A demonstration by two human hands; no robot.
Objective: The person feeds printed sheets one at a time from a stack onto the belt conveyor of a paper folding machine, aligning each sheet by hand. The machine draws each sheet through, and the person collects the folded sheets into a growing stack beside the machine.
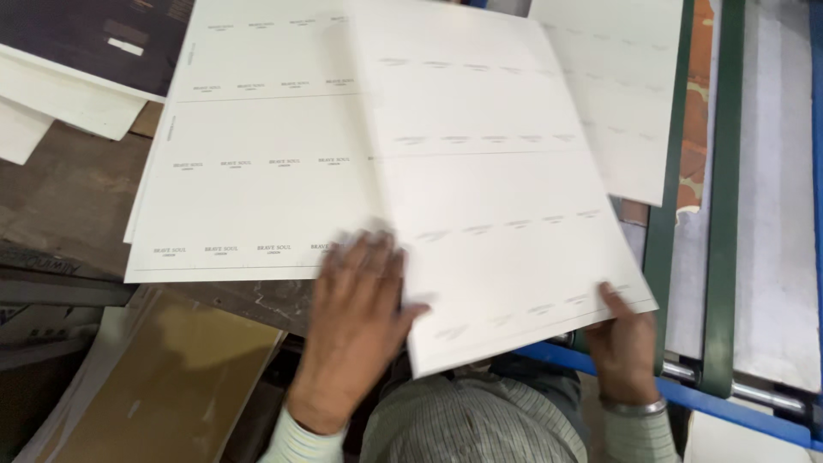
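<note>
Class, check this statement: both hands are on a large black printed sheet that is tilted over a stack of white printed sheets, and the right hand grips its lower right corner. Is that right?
Not quite. The head view shows the tilted large printed sheet is white, not black. The rest holds: the left hand lies flat at its lower left edge, the right hand grips its lower right corner, and it overlaps the stack of white printed sheets.

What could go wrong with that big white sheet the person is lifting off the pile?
The top sheet is large and held only near its lower edge: the right hand pinches one corner while the left hand presses flat. It might sag and crease. Sliding it may also drag the stack of printed sheets out of line. Its far corner overlaps another sheet beside the green belt and might catch there.
</note>
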